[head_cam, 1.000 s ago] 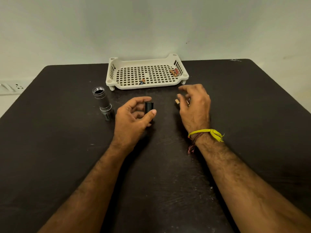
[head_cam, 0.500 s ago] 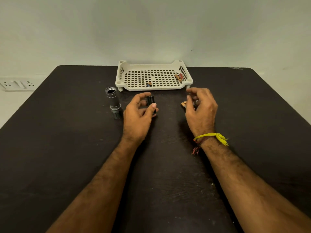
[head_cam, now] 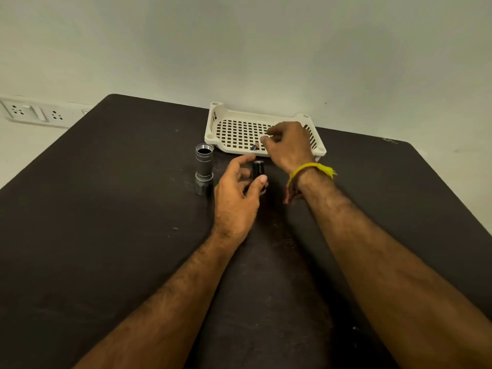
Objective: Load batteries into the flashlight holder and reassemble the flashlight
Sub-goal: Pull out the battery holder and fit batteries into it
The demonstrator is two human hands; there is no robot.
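My left hand [head_cam: 235, 194] holds the small black battery holder [head_cam: 258, 170] upright on the dark table, thumb on one side and fingers on the other. My right hand [head_cam: 288, 145], with a yellow band at the wrist, hovers over the white perforated basket [head_cam: 213, 123]. Its fingers are loosely curled and I see nothing between thumb and forefinger. A battery [head_cam: 254, 147] lies in the basket just left of the thumb tip. The grey flashlight body [head_cam: 204, 165] stands on end to the left of my left hand, open end up.
The basket sits at the far edge of the table [head_cam: 106, 209], against the wall. A wall socket strip [head_cam: 26, 111] is at the far left. My right wrist hides the table surface right of the holder.
My right hand has left the table spot right of the holder and moved forward over the basket. My left hand stays on the holder. The head camera has tilted and shifted.
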